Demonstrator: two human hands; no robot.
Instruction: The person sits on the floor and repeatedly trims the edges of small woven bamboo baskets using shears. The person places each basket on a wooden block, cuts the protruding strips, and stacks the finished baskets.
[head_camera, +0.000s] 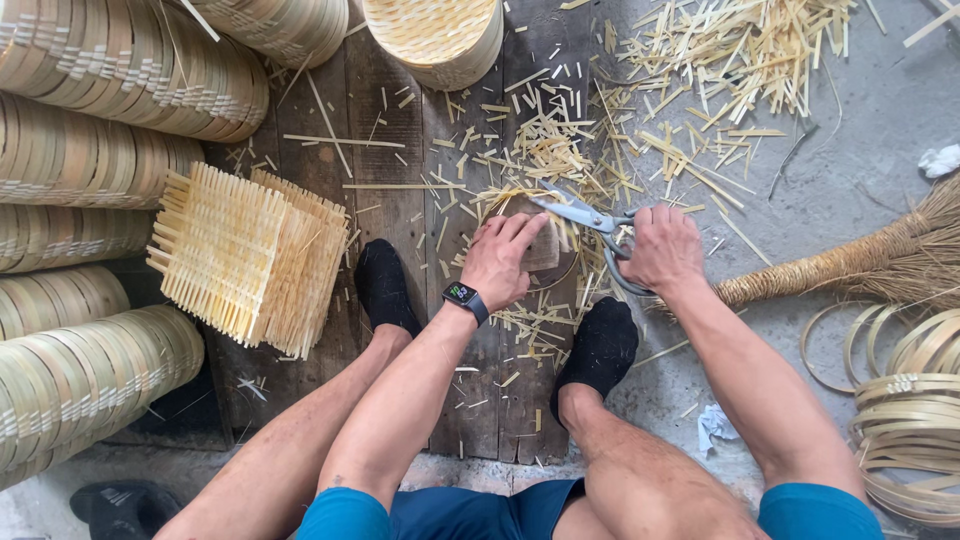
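The left hand lies palm down, fingers spread, pressing a round woven bamboo piece flat onto a small wooden block (only its right edge shows past the fingers) that sits on the dark plank floor between the person's two feet in black socks. The right hand is closed around the handles of a pair of grey scissors, whose blades are parted and point left, the tips reaching the upper rim of the woven piece just beside the left fingers. A smartwatch sits on the left wrist. Cut bamboo slivers litter the planks around the hands and spread thickly onto the grey concrete at upper right. To the left of the feet stands a stack of square woven mats with fringed edges, tilted on edge, and beyond it long rolls of stacked bamboo hoops lie along the left side. A round woven basket sits at the top. A straw broom lies to the right of the scissors, with loose bamboo rings below it.
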